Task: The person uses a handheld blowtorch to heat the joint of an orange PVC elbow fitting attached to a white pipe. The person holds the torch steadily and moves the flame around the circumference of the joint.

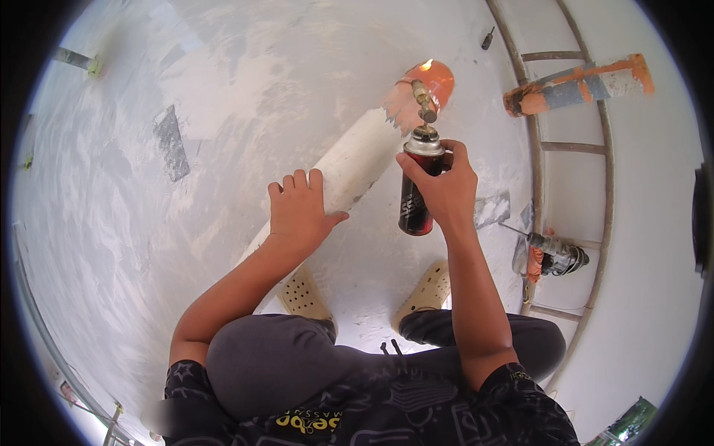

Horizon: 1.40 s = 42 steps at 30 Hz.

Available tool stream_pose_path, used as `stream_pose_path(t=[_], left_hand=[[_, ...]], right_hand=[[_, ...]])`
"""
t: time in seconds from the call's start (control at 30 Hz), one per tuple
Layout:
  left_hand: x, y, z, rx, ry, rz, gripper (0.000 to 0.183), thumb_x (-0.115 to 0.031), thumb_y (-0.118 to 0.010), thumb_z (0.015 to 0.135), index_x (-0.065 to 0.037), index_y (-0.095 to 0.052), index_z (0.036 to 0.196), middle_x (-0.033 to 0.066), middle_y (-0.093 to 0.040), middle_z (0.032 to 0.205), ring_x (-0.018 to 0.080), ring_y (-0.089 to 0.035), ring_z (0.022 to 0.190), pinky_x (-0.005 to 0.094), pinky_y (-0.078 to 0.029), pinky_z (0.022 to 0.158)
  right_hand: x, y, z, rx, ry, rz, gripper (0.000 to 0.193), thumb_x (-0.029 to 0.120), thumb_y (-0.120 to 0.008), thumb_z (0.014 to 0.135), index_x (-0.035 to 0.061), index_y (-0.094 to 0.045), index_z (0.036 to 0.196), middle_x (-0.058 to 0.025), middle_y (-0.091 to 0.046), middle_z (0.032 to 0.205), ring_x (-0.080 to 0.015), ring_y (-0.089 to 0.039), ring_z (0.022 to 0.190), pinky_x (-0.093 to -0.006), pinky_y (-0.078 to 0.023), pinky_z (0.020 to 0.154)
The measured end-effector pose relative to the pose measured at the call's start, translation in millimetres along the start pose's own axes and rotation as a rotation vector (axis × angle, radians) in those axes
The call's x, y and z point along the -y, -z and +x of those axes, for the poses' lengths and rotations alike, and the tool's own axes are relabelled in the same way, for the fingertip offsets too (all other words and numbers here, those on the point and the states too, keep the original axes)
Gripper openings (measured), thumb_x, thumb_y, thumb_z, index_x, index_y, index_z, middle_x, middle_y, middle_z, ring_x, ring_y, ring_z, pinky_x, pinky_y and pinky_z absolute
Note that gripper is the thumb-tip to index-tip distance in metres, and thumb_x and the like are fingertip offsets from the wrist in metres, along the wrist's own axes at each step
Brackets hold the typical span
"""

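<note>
A long pipe [357, 160] slants up and to the right across the floor. Most of it is coated off-white, and its far end is bare orange with a jagged edge between. My left hand [297, 204] lies across the coated part, fingers over one side and thumb along the other, gripping it. In my right hand [455, 178] is a gas torch [416, 208], a dark red and black canister with a silver collar, held upright by its upper part. Its brass nozzle [422, 97] points at the orange end, where a small flame [426, 65] burns.
On the right a wooden ladder [573, 147] lies with a shorter paint-smeared orange pipe [580, 85] across it. A power drill [558, 255] lies beside its lower rungs. A small dark tool [488, 38] is farther off. My beige clogs [306, 293] stand near the pipe.
</note>
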<state>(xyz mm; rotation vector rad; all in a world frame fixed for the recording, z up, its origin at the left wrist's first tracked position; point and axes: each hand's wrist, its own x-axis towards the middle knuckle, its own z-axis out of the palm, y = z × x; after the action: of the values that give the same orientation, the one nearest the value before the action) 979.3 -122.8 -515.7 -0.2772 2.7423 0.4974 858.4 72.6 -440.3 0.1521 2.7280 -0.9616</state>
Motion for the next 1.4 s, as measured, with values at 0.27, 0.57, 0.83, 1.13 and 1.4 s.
stream_pose_path(t=[0.27,0.57,0.83,1.13,1.4], left_hand=[[-15,59,35,-0.041,-0.182,-0.282,0.037,-0.031,-0.086,0.091,-0.008,-0.068,0.114,0.0094,-0.066,0.095,0.0276,-0.065,0.087,0.0428,-0.050,0.077],[-72,178,-28,0.723,-0.261,0.151,0.044,-0.049,-0.074,0.098,-0.005,-0.077,0.099,0.0142,-0.074,0.080,0.0346,-0.074,0.082,0.0445,-0.058,0.078],[-202,217,-130,0.502,-0.302,0.028,0.057,-0.048,-0.074,0.097,-0.003,-0.069,0.133,0.0191,-0.076,0.106,0.0383,-0.073,0.104,0.0468,-0.057,0.090],[-274,138,-153,0.442,-0.200,0.113,0.029,-0.019,-0.077,0.094,-0.004,-0.070,0.118,0.0142,-0.074,0.109,0.0353,-0.073,0.103,0.0469,-0.058,0.091],[-271,71,-164,0.502,-0.197,0.093,0.026,0.000,-0.066,0.090,-0.004,-0.070,0.116,0.0163,-0.073,0.108,0.0369,-0.072,0.107,0.0472,-0.058,0.091]], right_hand=[[-38,23,2,-0.011,-0.015,0.083,0.077,0.044,-0.093,0.081,-0.0012,-0.059,0.132,-0.0218,-0.078,0.112,-0.0322,-0.079,0.102,-0.0410,-0.062,0.090],[-54,48,19,0.097,0.056,0.150,0.076,0.044,-0.093,0.081,-0.0002,-0.059,0.132,-0.0190,-0.078,0.109,-0.0320,-0.079,0.099,-0.0419,-0.062,0.088],[-74,68,44,0.214,0.166,0.176,0.078,0.047,-0.092,0.080,0.0001,-0.058,0.133,-0.0177,-0.078,0.107,-0.0310,-0.078,0.097,-0.0411,-0.061,0.087],[-127,90,65,0.216,0.252,0.145,0.079,0.047,-0.093,0.077,-0.0004,-0.059,0.130,-0.0195,-0.078,0.105,-0.0347,-0.078,0.099,-0.0428,-0.061,0.088],[-185,66,77,0.313,0.158,0.465,0.080,0.043,-0.095,0.077,-0.0012,-0.060,0.134,-0.0173,-0.076,0.114,-0.0280,-0.077,0.102,-0.0411,-0.060,0.090]])
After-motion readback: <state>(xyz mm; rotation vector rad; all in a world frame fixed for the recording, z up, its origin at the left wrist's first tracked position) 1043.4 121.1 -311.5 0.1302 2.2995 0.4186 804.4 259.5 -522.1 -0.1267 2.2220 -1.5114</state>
